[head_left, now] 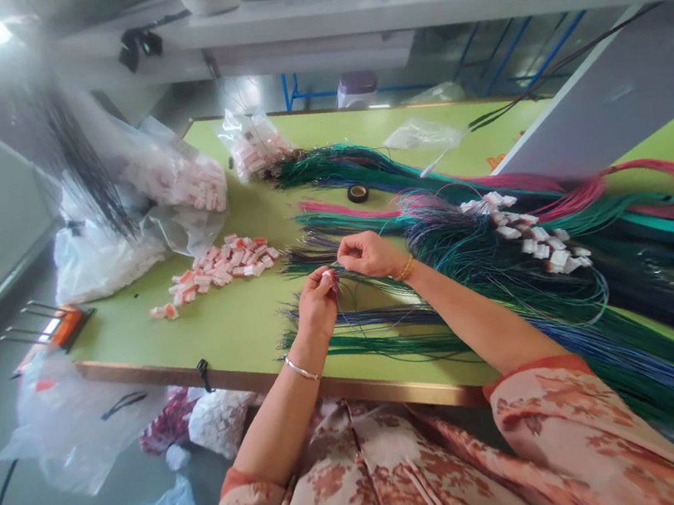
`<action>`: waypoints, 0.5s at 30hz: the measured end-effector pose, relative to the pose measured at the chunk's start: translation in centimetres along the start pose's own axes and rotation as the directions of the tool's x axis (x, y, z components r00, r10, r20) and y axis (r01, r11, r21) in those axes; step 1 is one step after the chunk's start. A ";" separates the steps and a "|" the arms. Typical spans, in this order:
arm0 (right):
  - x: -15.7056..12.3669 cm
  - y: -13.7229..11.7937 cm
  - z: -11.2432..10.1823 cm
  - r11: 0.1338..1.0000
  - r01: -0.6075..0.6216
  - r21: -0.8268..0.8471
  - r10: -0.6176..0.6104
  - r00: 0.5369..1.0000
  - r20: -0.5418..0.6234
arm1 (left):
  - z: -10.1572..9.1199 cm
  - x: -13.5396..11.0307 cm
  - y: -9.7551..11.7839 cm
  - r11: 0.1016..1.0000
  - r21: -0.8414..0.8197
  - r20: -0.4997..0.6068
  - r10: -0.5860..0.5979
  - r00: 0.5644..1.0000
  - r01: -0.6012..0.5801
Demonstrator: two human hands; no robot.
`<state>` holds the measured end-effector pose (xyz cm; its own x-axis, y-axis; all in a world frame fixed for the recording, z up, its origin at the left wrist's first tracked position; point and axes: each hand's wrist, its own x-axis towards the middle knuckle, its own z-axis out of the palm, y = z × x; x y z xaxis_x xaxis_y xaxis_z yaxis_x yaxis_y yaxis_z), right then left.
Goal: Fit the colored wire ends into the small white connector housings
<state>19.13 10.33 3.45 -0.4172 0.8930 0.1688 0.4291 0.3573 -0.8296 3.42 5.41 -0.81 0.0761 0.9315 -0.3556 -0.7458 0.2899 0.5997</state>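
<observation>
Across from me, the left hand (317,304) pinches a small connector (331,277) above the green surface (234,321). Just beside it, the right hand (370,254) has its fingertips closed on a thin wire (339,263). Loose connectors (223,267) lie piled to the left; wire bundles (388,347) stretch off rightward, near a tape roll (357,193).

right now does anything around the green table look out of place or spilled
Nothing looks clearly spilled or damaged. One oddity: the orange pronged piece at the left corner of the table appears to jut past its edge, though it may be mounted so.
</observation>
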 end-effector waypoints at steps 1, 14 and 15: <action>-0.2 0.1 0.1 1.000 0.007 -0.013 -0.007 1.000 -0.001 | 0.0 0.0 0.0 1.000 0.000 -0.006 -0.008 1.000 0.008; -1.0 1.4 1.3 0.983 0.077 -0.168 -0.083 0.996 -0.034 | -0.1 0.2 -0.1 0.998 0.059 -0.044 0.000 0.999 0.003; -1.0 1.4 1.3 0.981 0.077 -0.176 -0.085 0.996 -0.035 | -0.2 0.3 -0.2 0.998 0.068 -0.040 0.005 0.999 -0.003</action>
<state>19.11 9.61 1.42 -0.4237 0.8685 0.2572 0.5300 0.4680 -0.7072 3.47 5.60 -1.15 0.0458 0.9236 -0.3807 -0.6992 0.3018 0.6481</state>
